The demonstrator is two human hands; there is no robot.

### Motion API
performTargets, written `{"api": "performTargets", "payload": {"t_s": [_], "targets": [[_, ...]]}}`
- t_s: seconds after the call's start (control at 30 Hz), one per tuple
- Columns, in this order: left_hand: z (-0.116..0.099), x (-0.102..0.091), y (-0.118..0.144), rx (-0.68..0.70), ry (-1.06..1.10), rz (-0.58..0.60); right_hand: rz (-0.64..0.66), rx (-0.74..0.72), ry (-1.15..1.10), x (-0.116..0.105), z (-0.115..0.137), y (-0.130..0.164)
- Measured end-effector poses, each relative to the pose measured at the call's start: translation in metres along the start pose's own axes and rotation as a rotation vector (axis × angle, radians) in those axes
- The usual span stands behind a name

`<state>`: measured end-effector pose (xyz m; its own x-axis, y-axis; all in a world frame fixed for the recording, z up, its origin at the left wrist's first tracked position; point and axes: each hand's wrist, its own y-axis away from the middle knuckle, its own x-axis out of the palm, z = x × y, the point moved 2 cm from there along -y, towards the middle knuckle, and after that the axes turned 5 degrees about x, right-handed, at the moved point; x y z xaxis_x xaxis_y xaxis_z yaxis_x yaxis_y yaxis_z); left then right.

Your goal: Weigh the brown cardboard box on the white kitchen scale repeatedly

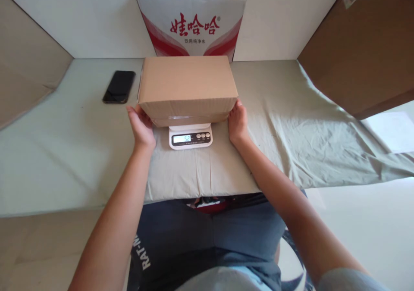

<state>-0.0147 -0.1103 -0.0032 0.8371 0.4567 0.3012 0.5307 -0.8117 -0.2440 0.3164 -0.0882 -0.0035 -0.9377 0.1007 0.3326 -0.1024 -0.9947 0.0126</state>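
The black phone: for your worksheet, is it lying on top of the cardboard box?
No, the black phone lies flat on the cloth-covered table to the left of the cardboard box, apart from it.

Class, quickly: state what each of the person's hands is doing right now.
Left hand: open, pressed flat against the left end of the plain brown cardboard box on the white digital scale.
Right hand: open, against its right end.

Matt brown cardboard box [187,86], glossy white plastic scale [190,138], creased grey-green cloth [291,123], glossy black phone [119,86].
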Motion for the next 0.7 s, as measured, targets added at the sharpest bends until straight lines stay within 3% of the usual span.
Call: {"api": "performTargets", "payload": {"t_s": [0.2,0.37,0.53,0.7], "targets": [[0.008,-0.007,-0.007,0.062,-0.062,0.082,0.003,-0.012,0.005,-0.001,0.001,0.001],[0.007,-0.004,-0.001,0.054,-0.015,0.054,0.018,-0.029,0.034,-0.001,0.002,0.002],[-0.001,-0.003,0.002,0.105,-0.049,0.101,0.007,-0.016,0.018,-0.001,0.003,0.001],[-0.015,0.004,0.016,0.147,-0.056,0.083,0.021,-0.093,0.064,0.005,0.013,0.014]]}}
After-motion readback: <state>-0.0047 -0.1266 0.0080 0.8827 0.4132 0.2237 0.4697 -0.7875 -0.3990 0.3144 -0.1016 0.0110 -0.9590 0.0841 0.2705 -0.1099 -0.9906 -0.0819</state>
